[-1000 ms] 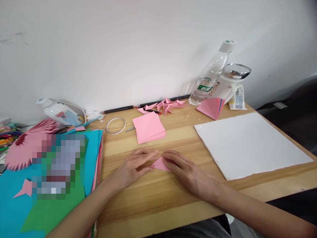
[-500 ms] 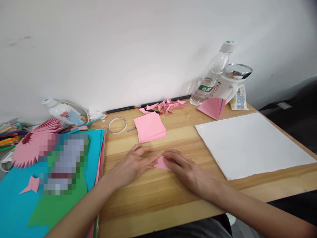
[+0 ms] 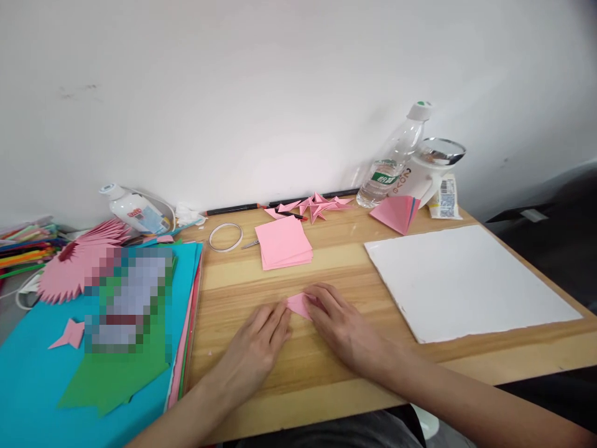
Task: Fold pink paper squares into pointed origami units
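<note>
A small folded piece of pink paper (image 3: 297,303) lies flat on the wooden table (image 3: 280,392) between my hands. My left hand (image 3: 262,336) has its fingers together, their tips at the paper's left end. Over the right part of the paper curl the fingers of my right hand (image 3: 342,326), hiding that end. Just beyond my hands is a stack of square pink paper sheets (image 3: 284,242), with the tip of a metal tool (image 3: 250,244) showing at its left edge. Folded pink paper stars (image 3: 317,205) lie farther back by the wall.
A white board (image 3: 471,283) covers the table's right side. Behind it stand a water bottle (image 3: 387,168) and a white jug (image 3: 426,174). A tape ring (image 3: 226,238) lies left of the stack. Coloured sheets (image 3: 28,373) and a pink pleated paper piece (image 3: 84,261) fill the left.
My left hand has moved down and back toward me, its fingers now closer together at the paper's left end. My right hand stays on the paper. The whole view has shifted slightly.
</note>
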The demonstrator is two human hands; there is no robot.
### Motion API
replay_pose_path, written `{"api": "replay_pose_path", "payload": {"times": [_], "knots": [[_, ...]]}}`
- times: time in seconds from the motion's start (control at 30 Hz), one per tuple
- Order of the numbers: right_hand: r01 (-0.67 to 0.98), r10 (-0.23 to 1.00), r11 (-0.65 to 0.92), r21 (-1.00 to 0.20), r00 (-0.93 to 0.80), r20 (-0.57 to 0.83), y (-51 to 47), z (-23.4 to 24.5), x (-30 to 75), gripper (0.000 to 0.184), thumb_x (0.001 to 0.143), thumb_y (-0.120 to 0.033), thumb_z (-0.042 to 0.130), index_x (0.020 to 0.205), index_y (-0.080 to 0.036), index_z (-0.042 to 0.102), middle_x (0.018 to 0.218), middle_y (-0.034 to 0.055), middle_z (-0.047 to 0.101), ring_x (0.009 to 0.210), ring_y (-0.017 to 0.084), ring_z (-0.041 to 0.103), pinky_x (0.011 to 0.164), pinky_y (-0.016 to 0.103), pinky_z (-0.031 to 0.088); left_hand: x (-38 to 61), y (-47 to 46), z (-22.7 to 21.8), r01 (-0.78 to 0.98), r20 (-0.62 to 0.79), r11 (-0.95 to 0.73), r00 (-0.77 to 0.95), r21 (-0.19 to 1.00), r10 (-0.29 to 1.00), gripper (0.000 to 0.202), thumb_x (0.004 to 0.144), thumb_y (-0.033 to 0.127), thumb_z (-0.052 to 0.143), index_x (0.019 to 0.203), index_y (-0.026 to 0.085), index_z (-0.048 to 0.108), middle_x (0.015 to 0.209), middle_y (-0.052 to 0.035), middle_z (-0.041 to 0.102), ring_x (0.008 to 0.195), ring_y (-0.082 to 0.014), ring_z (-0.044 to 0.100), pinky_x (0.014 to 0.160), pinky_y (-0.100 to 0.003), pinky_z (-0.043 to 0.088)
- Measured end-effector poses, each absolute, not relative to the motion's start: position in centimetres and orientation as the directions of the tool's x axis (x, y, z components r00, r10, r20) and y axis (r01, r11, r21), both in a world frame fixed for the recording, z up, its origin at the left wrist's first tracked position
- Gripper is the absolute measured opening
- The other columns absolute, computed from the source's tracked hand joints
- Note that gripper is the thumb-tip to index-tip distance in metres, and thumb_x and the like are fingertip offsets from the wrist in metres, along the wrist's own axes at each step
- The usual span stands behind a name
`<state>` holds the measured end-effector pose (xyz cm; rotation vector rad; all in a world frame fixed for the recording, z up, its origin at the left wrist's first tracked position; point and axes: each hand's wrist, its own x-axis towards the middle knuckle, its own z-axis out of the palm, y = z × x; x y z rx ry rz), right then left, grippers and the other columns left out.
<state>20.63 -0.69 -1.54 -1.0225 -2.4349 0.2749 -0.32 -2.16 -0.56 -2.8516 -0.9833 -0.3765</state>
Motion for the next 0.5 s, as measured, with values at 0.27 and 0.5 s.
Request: {"api": "replay_pose_path", "payload": {"times": [0.27,0.5], "knots": [[0.623,0.712,0.702,-0.346,-0.599,0.367,-0.6,-1.5,20.7,0.027,0.087,-0.006,0.033,0.105,-0.009,0.053,0.104,0.0171,0.052,0.101,0.024,0.047,0.084,0.041,0.051,-0.9,0.3,-0.3,0.748,0.162,-0.392,0.364,0.536,0.917,0.027,0.086,0.028,0.051,0.110,0.017,0.058,0.092,-0.0068,0.070,0.093,-0.0197,0.059,0.081,-0.038,0.051],[0.631,0.719,0.695,-0.346,-0.596,0.356,-0.6,-1.9,20.6,0.026,0.088,-0.006,0.034,0.104,-0.006,0.053,0.106,0.0190,0.051,0.103,0.026,0.045,0.084,0.041,0.051,-1.4,0.3,-0.3,0.655,0.166,-0.284,0.237,0.700,0.957,0.034,0.086,0.024,0.051,0.119,0.018,0.049,0.099,-0.0059,0.070,0.100,-0.0185,0.061,0.090,-0.040,0.047]]}}
